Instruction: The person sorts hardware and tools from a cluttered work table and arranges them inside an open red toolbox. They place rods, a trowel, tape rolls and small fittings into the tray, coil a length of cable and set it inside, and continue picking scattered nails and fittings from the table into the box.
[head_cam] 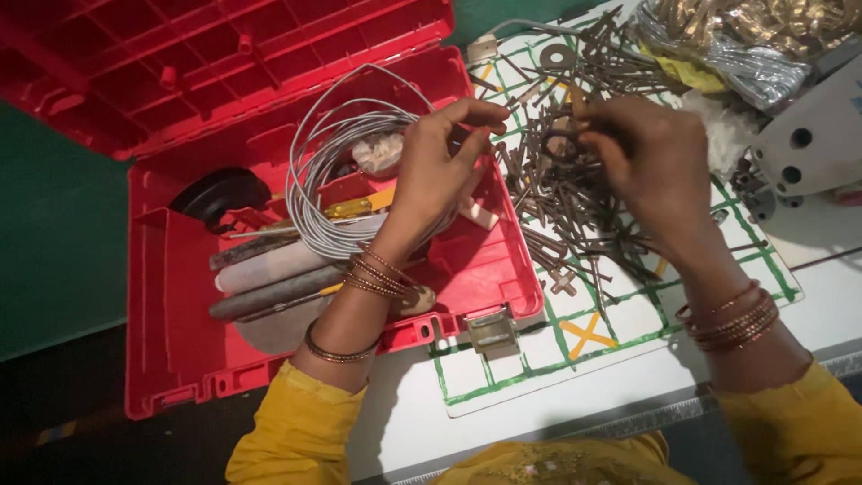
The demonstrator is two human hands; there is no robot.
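Fingers of your right hand (651, 166) pinch a dark ring (561, 144) over the nail pile (566, 202); left hand (440, 171), fingers loosely curled, holds nothing, just L of pile above red toolbox (180, 314). Pile lies on grid-painted white board (584, 337), white table (539, 404) beneath.

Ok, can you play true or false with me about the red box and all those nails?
1. The toolbox is open. True.
2. The nails lie inside the toolbox. False: they are piled on a board with green lines beside it.
3. A wire coil lies in the toolbox. True.
4. The right hand is over the toolbox. False: it is at the nails; the left hand is over the toolbox.
5. Both wrists wear bangles. True.
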